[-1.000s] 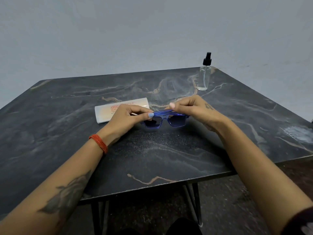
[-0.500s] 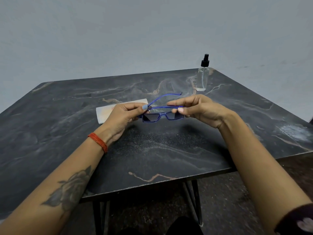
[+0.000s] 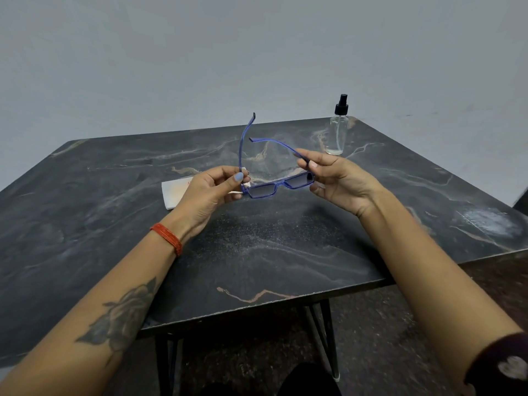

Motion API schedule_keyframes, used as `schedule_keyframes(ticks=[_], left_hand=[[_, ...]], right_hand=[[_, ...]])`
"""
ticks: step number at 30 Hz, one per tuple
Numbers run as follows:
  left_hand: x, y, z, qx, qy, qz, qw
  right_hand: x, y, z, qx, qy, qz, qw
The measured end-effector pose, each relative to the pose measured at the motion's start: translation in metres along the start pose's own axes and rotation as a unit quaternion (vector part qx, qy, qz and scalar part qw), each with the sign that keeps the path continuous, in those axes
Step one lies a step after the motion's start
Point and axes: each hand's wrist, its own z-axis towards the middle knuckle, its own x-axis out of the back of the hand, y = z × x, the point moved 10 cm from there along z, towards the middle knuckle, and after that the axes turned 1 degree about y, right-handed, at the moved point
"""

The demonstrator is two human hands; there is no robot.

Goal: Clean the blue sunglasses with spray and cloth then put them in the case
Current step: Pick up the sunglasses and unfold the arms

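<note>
The blue sunglasses (image 3: 271, 187) hang in the air above the middle of the dark marble table (image 3: 257, 252), lenses toward me, both temples swung open and pointing away. My left hand (image 3: 211, 192) pinches the left temple near its hinge between thumb and fingers. My right hand (image 3: 331, 178) pinches the right temple close to the right hinge. A clear spray bottle (image 3: 338, 130) with a black pump stands at the table's far right. A white, flat case or packet (image 3: 174, 192) lies on the table behind my left hand, partly hidden. No cloth is visible.
The table's front edge (image 3: 257, 307) runs just under my forearms, with black metal legs (image 3: 325, 338) below it. A plain grey wall stands behind the table. A pale smudge (image 3: 483, 221) marks the tabletop at right.
The sunglasses have risen off the table and both temples have unfolded, the left one now standing up. My hands have moved apart to the two hinges.
</note>
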Motion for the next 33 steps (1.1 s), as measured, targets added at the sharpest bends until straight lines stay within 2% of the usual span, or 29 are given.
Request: schedule_keyframes(ticks=[5, 11, 16, 26, 33], left_hand=[[0.000, 0.002, 0.000, -0.030, 0.000, 0.038, 0.999], [0.000, 0.006, 0.000, -0.047, 0.000, 0.059, 0.997], [-0.003, 0.007, -0.002, -0.047, -0.001, 0.076, 0.996], [-0.009, 0.009, -0.006, -0.047, -0.018, 0.111, 0.993], [-0.014, 0.006, -0.009, -0.035, -0.022, 0.147, 0.988]], right_hand=[[0.011, 0.002, -0.003, -0.001, 0.060, -0.028, 0.998], [0.010, -0.009, -0.018, 0.075, 0.044, -0.174, 0.981], [0.016, -0.016, -0.025, 0.110, 0.079, -0.199, 0.971], [0.027, -0.015, -0.029, 0.089, 0.132, -0.250, 0.955], [0.034, -0.013, -0.039, 0.082, 0.185, -0.314, 0.928]])
